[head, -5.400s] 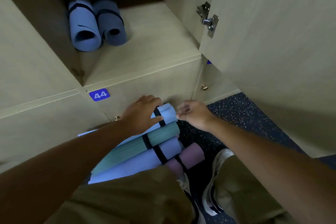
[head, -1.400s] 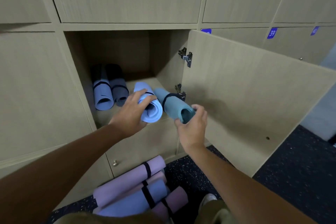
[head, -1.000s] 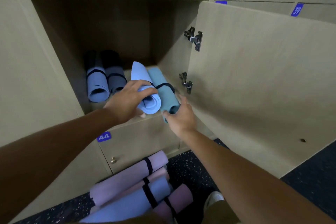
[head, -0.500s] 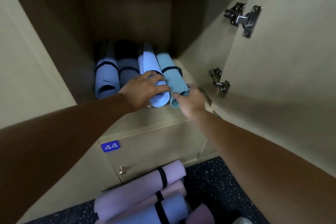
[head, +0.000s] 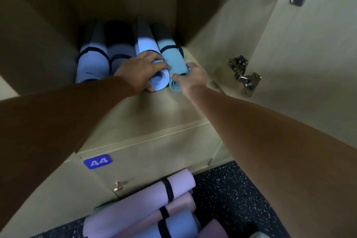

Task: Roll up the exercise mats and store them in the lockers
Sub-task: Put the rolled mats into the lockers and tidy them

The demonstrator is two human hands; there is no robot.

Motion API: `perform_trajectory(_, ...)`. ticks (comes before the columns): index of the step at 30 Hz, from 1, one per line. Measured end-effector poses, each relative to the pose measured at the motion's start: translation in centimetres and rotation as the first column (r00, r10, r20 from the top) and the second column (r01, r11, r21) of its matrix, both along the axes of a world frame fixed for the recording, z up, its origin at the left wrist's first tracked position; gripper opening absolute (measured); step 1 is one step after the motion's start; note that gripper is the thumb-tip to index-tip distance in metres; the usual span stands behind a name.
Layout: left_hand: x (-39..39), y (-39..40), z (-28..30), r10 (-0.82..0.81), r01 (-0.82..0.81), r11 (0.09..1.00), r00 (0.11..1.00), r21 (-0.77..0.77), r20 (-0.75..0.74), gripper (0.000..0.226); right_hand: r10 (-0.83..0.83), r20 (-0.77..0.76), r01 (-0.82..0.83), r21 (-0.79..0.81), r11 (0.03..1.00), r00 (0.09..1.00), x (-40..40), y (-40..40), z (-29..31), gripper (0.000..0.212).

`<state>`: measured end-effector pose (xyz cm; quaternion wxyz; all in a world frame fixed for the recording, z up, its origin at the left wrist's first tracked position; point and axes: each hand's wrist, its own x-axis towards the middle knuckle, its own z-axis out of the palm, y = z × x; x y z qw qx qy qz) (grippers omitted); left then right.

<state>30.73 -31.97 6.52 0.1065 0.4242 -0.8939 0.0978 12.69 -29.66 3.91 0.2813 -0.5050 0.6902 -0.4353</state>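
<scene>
Four rolled mats lie side by side on the floor of the open locker (head: 146, 114), their ends facing out. The left hand (head: 139, 71) lies over the near end of the light blue mat (head: 148, 52), fingers curled across its top and the thumb low at its open end, so its grip is closed on that roll. Just to the right and touching it lies the teal mat (head: 172, 60), bound by a black strap; the right hand (head: 193, 78) pinches its near end, thumb on the spiral face and fingers on the far side. Further left lie a pale blue mat (head: 92, 63) and a darker grey-blue mat (head: 119, 54), whose far ends are lost in shadow. The locker door (head: 309, 83) stands open at the right with two metal hinges. Below, the shut locker bears a blue label 44 (head: 98, 161) and a small brass knob (head: 118, 186). On the speckled floor (head: 228, 189) lies a pile of strapped mats (head: 139, 205), pink, mauve and blue.
</scene>
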Motion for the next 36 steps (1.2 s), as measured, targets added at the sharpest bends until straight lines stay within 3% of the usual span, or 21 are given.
perform_trajectory(9,1.0,-1.1,-1.6,0.043,-0.045,0.998,0.999,-0.037,-0.032,0.080,0.073,-0.015,-0.072,0.015,0.997,0.997,-0.1,-2.1,0.2,0.061)
perform_trajectory(14,1.4,-1.3,-2.0,0.043,-0.044,0.999,0.998,-0.007,-0.041,0.087,0.106,0.030,-0.106,0.008,0.994,0.994,-0.1,-2.0,-0.3,0.051)
perform_trajectory(18,1.3,-0.6,-2.0,0.060,-0.063,0.997,0.996,-0.042,-0.067,0.085,0.157,0.060,-0.161,0.069,0.985,0.986,-0.1,-1.2,0.4,0.067)
perform_trajectory(25,1.6,3.1,-0.8,0.025,-0.034,0.996,0.994,-0.082,-0.111,0.072,0.138,-0.030,-0.132,0.163,0.978,0.990,-2.2,2.0,1.3,0.073)
perform_trajectory(29,1.1,6.8,-0.2,-0.059,0.037,0.995,0.969,-0.095,-0.240,0.061,0.105,-0.033,-0.097,0.172,0.980,0.994,-3.5,5.4,1.4,0.057)
perform_trajectory(31,0.8,8.9,-0.1,-0.111,0.091,0.991,0.963,-0.093,-0.245,0.057,0.091,-0.094,-0.076,0.151,0.986,0.991,-4.1,7.5,1.3,0.048)
perform_trajectory(36,0.3,13.9,-1.1,-0.164,0.158,0.986,0.952,-0.046,-0.259,0.049,0.042,-0.076,-0.035,0.090,0.995,0.996,-5.1,13.1,0.6,0.031)
